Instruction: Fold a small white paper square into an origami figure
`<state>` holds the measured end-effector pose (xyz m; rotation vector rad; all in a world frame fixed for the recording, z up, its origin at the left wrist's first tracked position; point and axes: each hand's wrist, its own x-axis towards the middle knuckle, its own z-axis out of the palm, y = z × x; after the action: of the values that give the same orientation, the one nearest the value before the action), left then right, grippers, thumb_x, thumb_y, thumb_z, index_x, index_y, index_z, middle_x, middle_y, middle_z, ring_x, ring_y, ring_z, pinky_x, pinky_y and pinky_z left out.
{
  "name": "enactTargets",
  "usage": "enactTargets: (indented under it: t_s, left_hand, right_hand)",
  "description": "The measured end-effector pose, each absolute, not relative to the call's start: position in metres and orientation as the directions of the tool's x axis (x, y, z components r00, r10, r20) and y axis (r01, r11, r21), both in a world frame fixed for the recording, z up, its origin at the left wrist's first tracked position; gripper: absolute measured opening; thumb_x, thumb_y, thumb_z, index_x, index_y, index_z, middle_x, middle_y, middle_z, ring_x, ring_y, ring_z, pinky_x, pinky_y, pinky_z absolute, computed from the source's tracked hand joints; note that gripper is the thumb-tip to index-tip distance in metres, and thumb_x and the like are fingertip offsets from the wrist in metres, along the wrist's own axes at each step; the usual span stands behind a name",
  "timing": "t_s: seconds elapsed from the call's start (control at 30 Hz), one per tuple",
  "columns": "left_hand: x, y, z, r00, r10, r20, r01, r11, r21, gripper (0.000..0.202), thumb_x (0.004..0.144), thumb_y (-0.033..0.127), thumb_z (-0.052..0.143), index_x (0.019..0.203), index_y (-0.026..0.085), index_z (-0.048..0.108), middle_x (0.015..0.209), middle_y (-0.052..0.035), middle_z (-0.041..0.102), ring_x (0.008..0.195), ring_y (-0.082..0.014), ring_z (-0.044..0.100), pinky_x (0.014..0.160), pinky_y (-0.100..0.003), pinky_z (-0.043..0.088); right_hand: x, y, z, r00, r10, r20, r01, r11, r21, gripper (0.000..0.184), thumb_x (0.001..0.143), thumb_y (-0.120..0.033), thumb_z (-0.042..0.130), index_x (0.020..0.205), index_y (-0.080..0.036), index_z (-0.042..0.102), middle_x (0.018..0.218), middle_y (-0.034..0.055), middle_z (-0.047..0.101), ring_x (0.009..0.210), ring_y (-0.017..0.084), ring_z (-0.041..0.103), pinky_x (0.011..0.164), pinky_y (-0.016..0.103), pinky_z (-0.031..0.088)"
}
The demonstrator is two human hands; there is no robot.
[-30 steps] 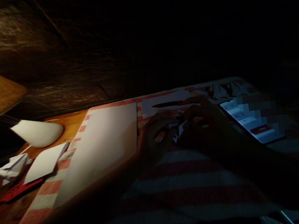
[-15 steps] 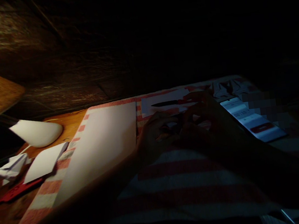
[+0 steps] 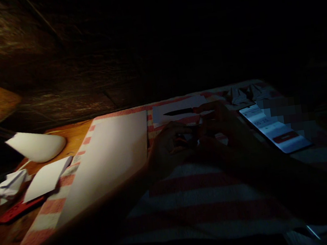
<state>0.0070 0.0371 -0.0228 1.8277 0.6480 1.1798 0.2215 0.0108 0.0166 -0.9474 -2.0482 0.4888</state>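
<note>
Both hands meet over the middle of the cloth in deep shadow. My left hand (image 3: 166, 144) has its fingers curled inward, close against the other hand's fingertips. My right hand (image 3: 220, 127) is bent with thumb and fingers drawn together, one finger reaching toward the knife's handle end. A small pale bit shows between the fingertips, but what they hold is too dark to name. Just beyond lies a dark-bladed knife (image 3: 177, 112) with a reddish handle, on white paper (image 3: 159, 117). A large white sheet (image 3: 111, 156) lies left of my left hand.
A lit phone (image 3: 276, 128) showing a timer lies at right, with folded paper shapes (image 3: 239, 95) behind it. At left are a white lamp base (image 3: 38, 146), a curled paper (image 3: 49, 178), a red tool (image 3: 19, 209) and crumpled paper (image 3: 7, 185). A striped cloth (image 3: 192, 214) lies beneath.
The view has shifted slightly, moving things a little left. The fingers of both hands have changed position slightly, staying together in the same place. The knife remains on the paper.
</note>
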Motion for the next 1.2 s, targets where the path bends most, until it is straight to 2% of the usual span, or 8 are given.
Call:
enactTargets:
  t_s: [0.33, 0.43, 0.57, 0.67, 0.73, 0.9, 1.03, 1.2]
  left_hand:
    - [0.008, 0.032, -0.019, 0.392, 0.789, 0.473, 0.033, -0.526, 0.85, 0.032, 0.078, 0.029, 0.085, 0.106, 0.02, 0.073, 0.108, -0.0085, 0.062, 0.101, -0.0213, 0.065, 0.077, -0.032, 0.062]
    - [0.008, 0.032, -0.018, 0.389, 0.766, 0.512, 0.063, -0.577, 0.815, 0.035, 0.075, 0.03, 0.089, 0.105, 0.021, 0.073, 0.107, -0.0079, 0.063, 0.103, -0.0214, 0.065, 0.081, -0.033, 0.061]
    - [0.007, 0.032, -0.018, 0.403, 0.765, 0.503, 0.088, -0.579, 0.811, 0.025, 0.078, 0.029, 0.085, 0.099, 0.021, 0.074, 0.105, -0.0074, 0.065, 0.101, -0.0206, 0.066, 0.079, -0.032, 0.062]
    - [0.006, 0.031, -0.017, 0.409, 0.777, 0.479, 0.066, -0.548, 0.834, 0.016, 0.082, 0.022, 0.079, 0.097, 0.02, 0.074, 0.105, -0.0075, 0.065, 0.098, -0.0196, 0.067, 0.076, -0.03, 0.062]
    - [0.007, 0.03, -0.017, 0.43, 0.765, 0.479, 0.065, -0.556, 0.829, 0.019, 0.082, 0.016, 0.075, 0.101, 0.021, 0.073, 0.108, -0.0082, 0.064, 0.101, -0.0204, 0.067, 0.078, -0.032, 0.062]
    - [0.006, 0.031, -0.016, 0.473, 0.644, 0.602, 0.192, -0.742, 0.643, 0.039, 0.076, 0.008, 0.07, 0.113, 0.022, 0.068, 0.11, -0.0082, 0.061, 0.107, -0.0231, 0.062, 0.089, -0.039, 0.058]
    - [0.006, 0.03, -0.017, 0.514, 0.57, 0.64, 0.315, -0.82, 0.477, 0.049, 0.076, 0.009, 0.067, 0.123, 0.022, 0.062, 0.123, -0.0117, 0.055, 0.12, -0.0274, 0.055, 0.097, -0.046, 0.054]
    - [0.005, 0.025, -0.014, 0.552, 0.526, 0.647, 0.41, -0.847, 0.339, 0.058, 0.076, 0.014, 0.066, 0.132, 0.025, 0.055, 0.137, -0.0141, 0.043, 0.129, -0.0338, 0.049, 0.097, -0.053, 0.053]
  right_hand:
    - [0.219, 0.008, 0.009, -0.318, 0.828, 0.462, 0.406, 0.559, -0.722, 0.005, 0.087, -0.018, 0.067, 0.083, -0.021, 0.069, 0.126, 0.0098, 0.051, 0.129, 0.032, 0.05, 0.098, 0.047, 0.051]
    - [0.219, 0.009, 0.011, -0.329, 0.816, 0.476, 0.408, 0.577, -0.708, 0.006, 0.086, -0.017, 0.067, 0.082, -0.021, 0.069, 0.125, 0.0099, 0.052, 0.127, 0.031, 0.051, 0.099, 0.048, 0.051]
    - [0.217, 0.01, 0.013, -0.355, 0.801, 0.482, 0.457, 0.599, -0.658, 0.008, 0.081, -0.013, 0.066, 0.081, -0.021, 0.066, 0.126, 0.0106, 0.052, 0.125, 0.031, 0.053, 0.098, 0.05, 0.052]
    - [0.217, 0.01, 0.013, -0.372, 0.79, 0.488, 0.473, 0.613, -0.632, 0.009, 0.081, -0.013, 0.065, 0.083, -0.022, 0.066, 0.127, 0.0104, 0.053, 0.125, 0.032, 0.054, 0.099, 0.052, 0.052]
    - [0.217, 0.009, 0.013, -0.361, 0.794, 0.489, 0.501, 0.607, -0.616, 0.008, 0.081, -0.015, 0.066, 0.085, -0.022, 0.067, 0.127, 0.011, 0.055, 0.123, 0.032, 0.055, 0.096, 0.052, 0.053]
    - [0.216, 0.009, 0.012, -0.311, 0.784, 0.537, 0.518, 0.613, -0.597, 0.004, 0.082, -0.017, 0.066, 0.084, -0.02, 0.068, 0.121, 0.0119, 0.059, 0.114, 0.031, 0.059, 0.089, 0.048, 0.055]
    - [0.217, 0.01, 0.011, -0.247, 0.819, 0.518, 0.46, 0.569, -0.681, 0.007, 0.085, -0.018, 0.064, 0.08, -0.021, 0.068, 0.119, 0.0104, 0.06, 0.113, 0.029, 0.06, 0.087, 0.045, 0.055]
    - [0.217, 0.012, 0.01, -0.24, 0.88, 0.41, 0.338, 0.472, -0.814, 0.011, 0.086, -0.016, 0.063, 0.077, -0.02, 0.068, 0.117, 0.0088, 0.06, 0.112, 0.027, 0.06, 0.088, 0.042, 0.053]
